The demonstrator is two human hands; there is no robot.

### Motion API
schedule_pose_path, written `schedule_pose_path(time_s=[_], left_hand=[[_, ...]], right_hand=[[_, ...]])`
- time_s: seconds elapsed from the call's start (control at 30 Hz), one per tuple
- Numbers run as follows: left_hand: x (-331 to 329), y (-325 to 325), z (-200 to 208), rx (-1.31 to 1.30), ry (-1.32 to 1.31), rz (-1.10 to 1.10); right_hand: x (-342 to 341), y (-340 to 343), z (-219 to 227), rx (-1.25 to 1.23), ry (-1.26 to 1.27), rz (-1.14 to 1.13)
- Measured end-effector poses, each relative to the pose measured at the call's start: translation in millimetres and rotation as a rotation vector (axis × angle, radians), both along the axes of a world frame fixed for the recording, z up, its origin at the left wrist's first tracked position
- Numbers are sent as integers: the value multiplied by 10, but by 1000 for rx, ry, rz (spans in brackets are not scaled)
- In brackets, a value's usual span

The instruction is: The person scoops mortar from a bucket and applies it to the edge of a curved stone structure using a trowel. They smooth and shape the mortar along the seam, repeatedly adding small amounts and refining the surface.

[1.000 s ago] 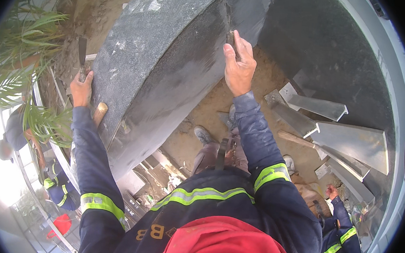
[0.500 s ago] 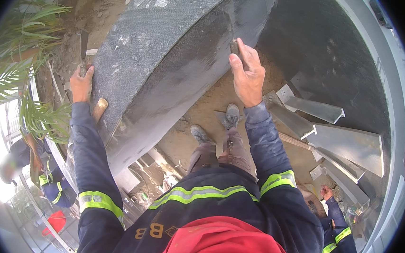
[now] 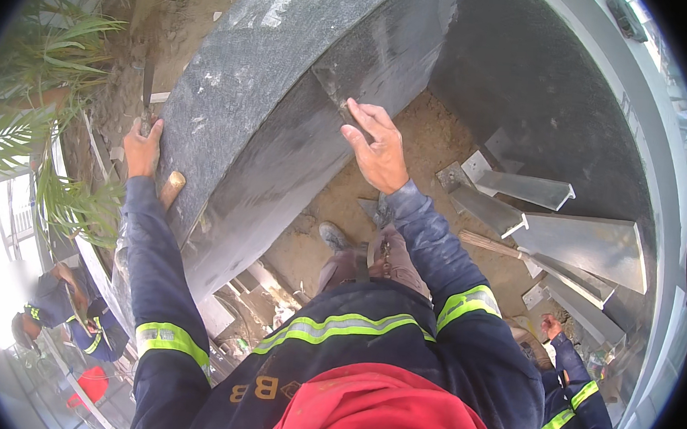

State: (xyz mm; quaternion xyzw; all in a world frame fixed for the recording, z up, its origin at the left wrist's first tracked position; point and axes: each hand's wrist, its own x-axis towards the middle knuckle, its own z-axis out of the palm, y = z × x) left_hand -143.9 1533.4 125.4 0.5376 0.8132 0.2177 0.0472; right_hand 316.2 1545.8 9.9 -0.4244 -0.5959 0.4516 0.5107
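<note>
A curved wall with a speckled grey top and a smeared dark grey inner face crosses in front of me. My right hand grips a scraper by its handle. Its flat blade lies against the inner face, just below the top edge. On the wall's outer side, my left hand holds a second tool with a narrow dark blade pointing away from me; it looks like a putty knife. Close by that forearm, the rounded end of a wooden handle sticks up.
Grey metal brackets and panels lean along the dark curved wall at right, beside a wooden-handled broom. Palm leaves hang at left. One co-worker is at lower left, another at lower right. Sandy ground lies underfoot.
My right hand has moved left and toward me with the scraper, whose blade has swung leftward to the wall's upper edge. My left hand stays nearly in place, still holding its tool.
</note>
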Motion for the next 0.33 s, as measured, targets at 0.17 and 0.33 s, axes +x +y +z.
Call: schedule_pose_path(time_s=[0.17,0.33], left_hand=[[-93,-92,-12,7,22,9],[-27,36,-8,-10,40,16]], right_hand=[[244,32,34,-153,147,-5],[126,287,114,-192,121,-63]])
